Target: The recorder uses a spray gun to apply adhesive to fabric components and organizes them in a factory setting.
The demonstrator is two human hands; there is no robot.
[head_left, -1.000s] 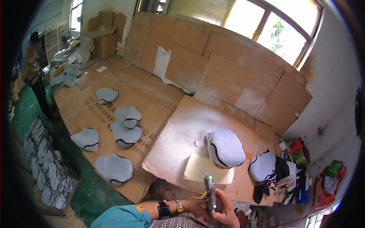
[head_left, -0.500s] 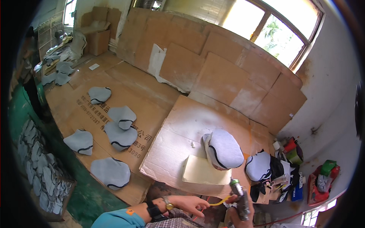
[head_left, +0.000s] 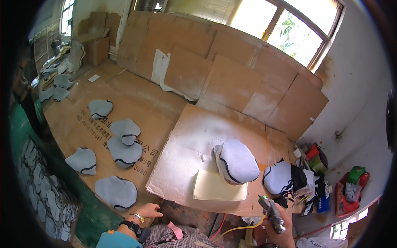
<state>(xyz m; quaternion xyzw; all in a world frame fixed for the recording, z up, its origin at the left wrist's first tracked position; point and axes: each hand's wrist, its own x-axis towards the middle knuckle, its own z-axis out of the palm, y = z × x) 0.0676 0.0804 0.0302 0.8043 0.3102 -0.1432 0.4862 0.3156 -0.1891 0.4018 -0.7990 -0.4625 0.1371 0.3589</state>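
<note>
My right hand (head_left: 282, 232) is wrapped round a metal spray gun (head_left: 272, 214) with a yellow hose (head_left: 240, 227), below the near right edge of the cardboard-covered table. My left hand (head_left: 149, 210) is open, fingers stretched out, at the table's near edge beside a grey fabric piece with black trim (head_left: 115, 192). A stack of similar grey pieces (head_left: 238, 161) rests partly on a cream rectangular block (head_left: 219, 189), beyond the gun. More grey pieces lie spread on the left, among them a pointed one (head_left: 82, 161) and two overlapping ones (head_left: 124, 153).
Another grey piece (head_left: 278, 177) lies among black straps and small items at right. A red bag (head_left: 346, 198) stands by the white wall (head_left: 351, 95). Cardboard sheets (head_left: 240, 82) line the back. A bin of grey pieces (head_left: 49, 198) stands low at left.
My left hand has moved left, away from the hose, to the table's near edge. The spray gun has shifted right and tilted leftward in my right hand. The view has shifted slightly.
</note>
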